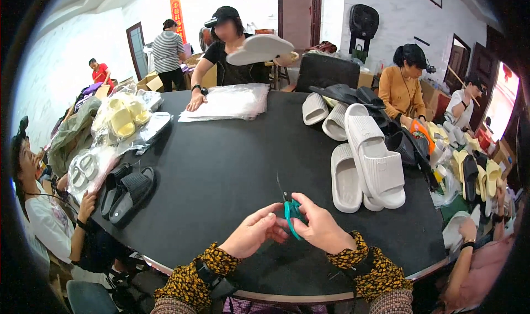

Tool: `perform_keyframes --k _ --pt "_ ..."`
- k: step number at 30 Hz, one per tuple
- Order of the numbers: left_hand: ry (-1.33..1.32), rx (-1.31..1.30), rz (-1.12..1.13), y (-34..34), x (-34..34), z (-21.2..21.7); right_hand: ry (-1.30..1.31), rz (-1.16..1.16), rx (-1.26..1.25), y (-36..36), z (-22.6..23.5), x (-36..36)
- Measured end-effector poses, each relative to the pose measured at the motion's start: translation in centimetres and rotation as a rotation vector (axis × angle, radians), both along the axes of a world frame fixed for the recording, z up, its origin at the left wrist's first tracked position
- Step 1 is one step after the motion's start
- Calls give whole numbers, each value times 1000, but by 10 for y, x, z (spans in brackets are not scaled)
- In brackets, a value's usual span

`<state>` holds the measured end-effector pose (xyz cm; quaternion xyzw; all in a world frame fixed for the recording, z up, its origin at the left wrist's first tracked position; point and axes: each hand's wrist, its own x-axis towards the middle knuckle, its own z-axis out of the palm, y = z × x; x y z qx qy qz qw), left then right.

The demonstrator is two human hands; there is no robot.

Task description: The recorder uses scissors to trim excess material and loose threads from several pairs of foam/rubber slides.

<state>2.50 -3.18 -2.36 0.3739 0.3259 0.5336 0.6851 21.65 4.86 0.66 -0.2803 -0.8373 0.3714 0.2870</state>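
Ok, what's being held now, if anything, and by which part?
Scissors, by their teal handles, in the right grip. The left grip is close beside them; whether it touches them, I can't tell.

Pale walls (74,52) with a dark-framed doorway (298,17) rise behind a black table (226,170).

Scissors (290,217), one pair. Handles: teal, with a rounded lower loop, partly hidden by your fingers. Dark at the pivot; blades slim and dark, showing as one thin line, too fine for you to tell whether they are parted. Pose: tilted, tips pointing away from you and slightly left, loop toward you. Location: held in your right grip (320,225), above the black tabletop (237,159) near its front edge. Your left grip (256,230) lies just beside the handles; contact there is unclear.
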Motion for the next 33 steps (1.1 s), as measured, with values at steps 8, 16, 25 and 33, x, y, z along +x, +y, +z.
perform_keyframes --k 8,16,25,33 --pt "211 60 285 -27 -67 38 151 33 -429 -13 25 0" --pt "508 -14 1039 -89 -217 19 -40 185 -476 -35 20 9" --pt "530 -185 1375 -122 -368 -21 88 278 -484 -45 24 11" --pt "371 -2 1340 -91 -386 -42 1 250 -556 -52 11 10"
